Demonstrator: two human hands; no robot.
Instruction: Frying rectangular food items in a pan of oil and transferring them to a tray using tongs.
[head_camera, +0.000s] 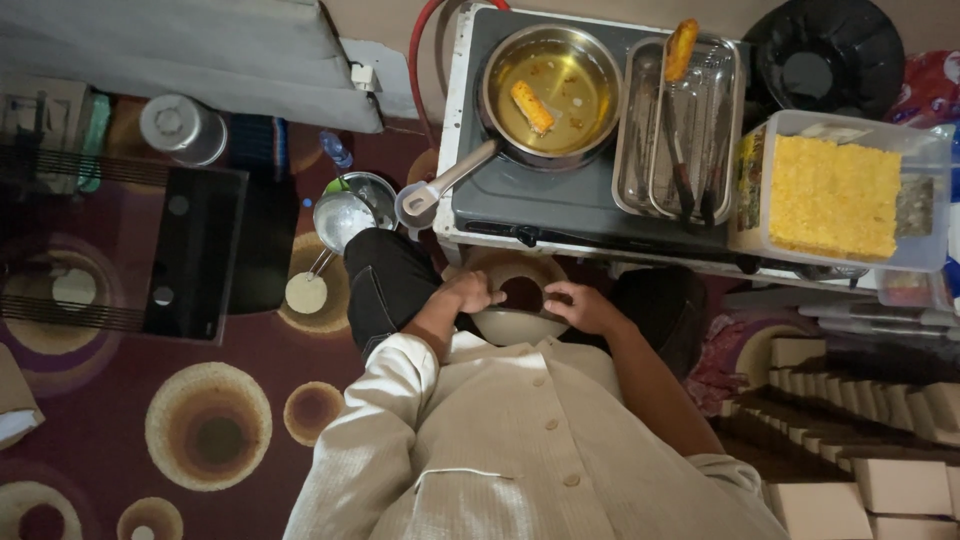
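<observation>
Your left hand (470, 292) and right hand (585, 307) both curl their fingers over the rim of the shallow, round, cream-coloured bowl (515, 325) on your lap, gripping it from either side, equally near, just below the grey stove (560, 205).

Carpet (120, 400) dark maroon with tan-and-brown concentric circles; shirt (520, 440) cream, matching buttons; trousers (385, 285) black; frying pan (550, 95) silver, golden oil, orange-brown roll (532, 107); tray (680, 130) shiny steel; clear tub (845, 190) of bright yellow crumbs; hose (418, 50) red; bowl (515, 325) cream.
</observation>
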